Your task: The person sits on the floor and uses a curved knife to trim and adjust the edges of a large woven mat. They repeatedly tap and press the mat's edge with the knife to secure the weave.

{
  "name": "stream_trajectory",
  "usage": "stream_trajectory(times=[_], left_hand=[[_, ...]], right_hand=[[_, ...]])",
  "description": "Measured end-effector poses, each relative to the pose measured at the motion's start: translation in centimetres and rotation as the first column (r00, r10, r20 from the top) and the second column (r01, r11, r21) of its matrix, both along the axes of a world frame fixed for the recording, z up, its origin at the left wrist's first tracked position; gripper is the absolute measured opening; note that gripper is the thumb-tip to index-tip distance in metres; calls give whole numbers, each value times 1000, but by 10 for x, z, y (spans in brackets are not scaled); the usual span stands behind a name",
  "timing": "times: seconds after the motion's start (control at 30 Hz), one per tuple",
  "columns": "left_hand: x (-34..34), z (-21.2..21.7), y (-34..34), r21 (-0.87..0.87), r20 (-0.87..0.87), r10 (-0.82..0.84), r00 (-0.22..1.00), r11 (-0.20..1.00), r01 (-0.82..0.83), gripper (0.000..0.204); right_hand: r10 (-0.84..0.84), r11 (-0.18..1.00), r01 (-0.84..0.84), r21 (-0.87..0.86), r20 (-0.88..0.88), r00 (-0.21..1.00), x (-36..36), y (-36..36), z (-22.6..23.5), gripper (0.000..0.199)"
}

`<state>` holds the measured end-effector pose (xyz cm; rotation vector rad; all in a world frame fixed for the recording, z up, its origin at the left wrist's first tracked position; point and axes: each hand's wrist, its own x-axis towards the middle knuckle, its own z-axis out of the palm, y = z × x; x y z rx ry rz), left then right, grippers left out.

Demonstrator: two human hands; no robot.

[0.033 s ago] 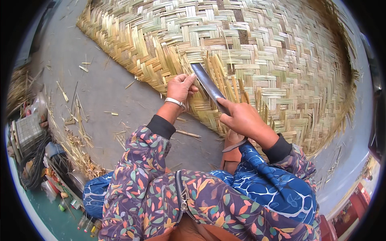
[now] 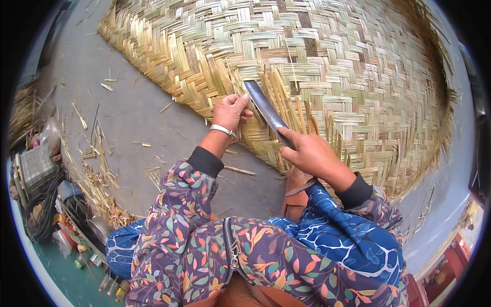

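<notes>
A large woven reed mat spreads out in front of me, its left edge folded over in a thick golden border with loose strip ends sticking up. Gripped in my right hand is a long, flat metal blade, dark and shiny; its handle end is hidden in my palm. The blade lies slantwise over the border, its far end pointing up and left. Beside that end, my left hand is closed in a pinch at the mat's edge, with a white bracelet on the wrist. Whatever its fingers pinch is hidden.
Loose reed scraps litter the grey floor at left. Farther left stand coiled black cable, a wire rack and small bottles. My foot is close under the right hand, by the mat's edge. Red furniture shows at lower right.
My right hand and the near part of the blade have shifted very slightly down and right. The left hand stays in place.
</notes>
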<state>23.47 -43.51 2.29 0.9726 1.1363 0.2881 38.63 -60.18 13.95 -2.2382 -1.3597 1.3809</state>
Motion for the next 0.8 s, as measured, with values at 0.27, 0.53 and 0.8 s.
stream_trajectory(times=[0.27,0.53,0.8], left_hand=[[-4,-3,2,-72,36,60,998,996,-57,20],[-4,-3,0,-71,38,72,997,995,-69,21],[0,-5,-2,-86,77,71,994,994,-64,20]], right_hand=[[-47,998,44,-48,-56,997,-8,-17,5,55],[-123,992,124,-11,-261,957,4,-6,-10,55],[-296,954,235,-186,-453,841,22,-7,-14,57]])
